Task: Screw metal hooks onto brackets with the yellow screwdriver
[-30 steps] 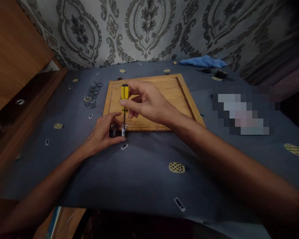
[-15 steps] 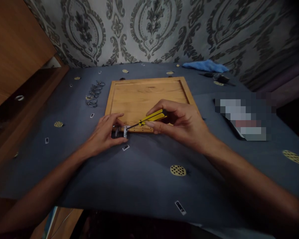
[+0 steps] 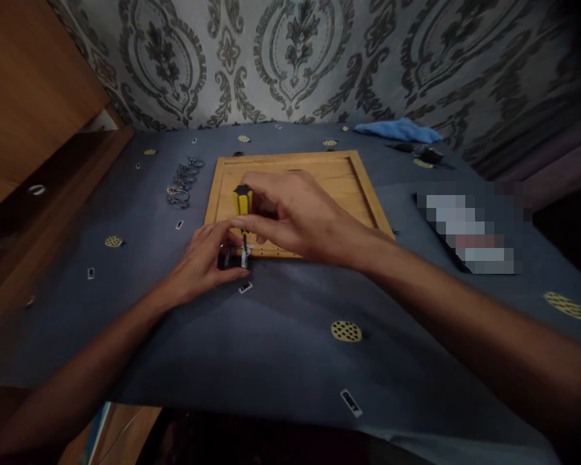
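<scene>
Right hand point(image 3: 300, 219) holds yellow-and-black screwdriver point(image 3: 243, 203) near upright, tip at metal fitting point(image 3: 244, 258); left hand point(image 3: 203, 258) curved around fitting, beside wooden tray point(image 3: 332, 175).

Board point(image 3: 339, 181) smooth wood; screwdriver handle point(image 3: 243, 203) plastic; small bracket point(image 3: 244, 259) shiny metal

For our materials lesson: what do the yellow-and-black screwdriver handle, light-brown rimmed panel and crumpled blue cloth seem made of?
Yellow-and-black screwdriver handle: probably plastic, from its bright colouring; finish unclear.
Light-brown rimmed panel: wood, showing grain, perhaps varnished.
Crumpled blue cloth: apparently matte fabric, given soft folds.
</scene>
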Action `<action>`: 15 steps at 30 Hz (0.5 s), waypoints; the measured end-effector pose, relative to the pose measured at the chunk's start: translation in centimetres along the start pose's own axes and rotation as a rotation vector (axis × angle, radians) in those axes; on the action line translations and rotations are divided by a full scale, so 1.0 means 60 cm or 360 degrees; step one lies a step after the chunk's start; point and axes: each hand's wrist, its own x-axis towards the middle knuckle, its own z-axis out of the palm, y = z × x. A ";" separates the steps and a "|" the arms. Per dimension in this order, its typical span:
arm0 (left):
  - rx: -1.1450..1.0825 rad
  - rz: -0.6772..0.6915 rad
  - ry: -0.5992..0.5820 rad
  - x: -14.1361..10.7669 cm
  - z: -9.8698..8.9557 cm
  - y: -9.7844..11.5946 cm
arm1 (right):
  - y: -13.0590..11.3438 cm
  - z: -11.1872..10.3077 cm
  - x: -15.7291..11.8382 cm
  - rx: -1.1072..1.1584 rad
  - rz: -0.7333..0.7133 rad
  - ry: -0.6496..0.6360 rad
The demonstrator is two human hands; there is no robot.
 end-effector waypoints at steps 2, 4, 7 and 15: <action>-0.0004 -0.0032 -0.0009 0.001 0.000 0.002 | 0.002 0.001 0.024 -0.0119 -0.0045 -0.0030; -0.0034 -0.0075 -0.0016 0.002 0.000 0.004 | 0.006 0.002 0.040 -0.0169 -0.0090 -0.0062; -0.0112 -0.0108 -0.0011 0.004 0.001 0.005 | 0.010 0.002 0.052 -0.0106 -0.0108 -0.0125; -0.0150 -0.0139 -0.0024 0.006 -0.002 0.008 | 0.014 -0.002 0.063 -0.0084 -0.0130 -0.0207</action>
